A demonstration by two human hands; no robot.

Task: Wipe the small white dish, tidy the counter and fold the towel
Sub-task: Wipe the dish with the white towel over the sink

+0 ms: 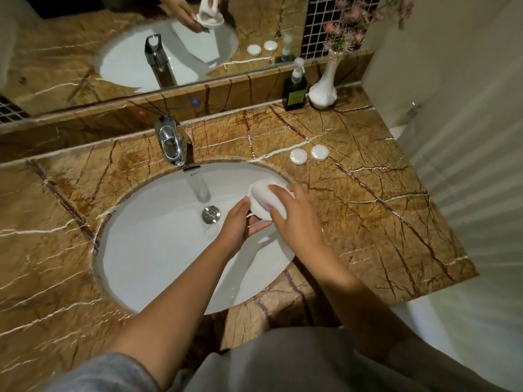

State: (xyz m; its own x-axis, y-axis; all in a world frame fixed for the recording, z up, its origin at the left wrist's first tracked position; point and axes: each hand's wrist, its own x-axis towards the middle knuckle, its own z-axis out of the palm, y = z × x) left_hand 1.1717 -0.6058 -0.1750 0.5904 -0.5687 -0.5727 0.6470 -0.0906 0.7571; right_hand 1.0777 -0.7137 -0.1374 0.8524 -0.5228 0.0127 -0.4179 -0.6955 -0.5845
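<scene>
A brown veined marble counter (368,210) fills most of the view, with a large oval white ceramic sink (158,250) sunk into it below a wall mirror (113,52). Both bare forearms reach forward from the bottom edge and meet over the right side of the basin. The right hand (294,219) is turned palm down, its fingers curled around a bunched white towel (271,202) and pressing it onto the small white dish (256,212), which is mostly covered, so only a sliver of its rim shows. The left hand (240,224) comes in from below with thumb up and fingers cupped, gripping the dish from the underside and holding it above the basin, near the round metal drain plug (210,214). A chrome faucet (171,144) stands at the back rim of the sink. In the far right corner a white bulbous vase (324,90) with pink flowers stands just beside a dark green pump bottle (295,90). Two small round white wrapped soaps (298,157) lie side by side on the counter, apart from the sink.
</scene>
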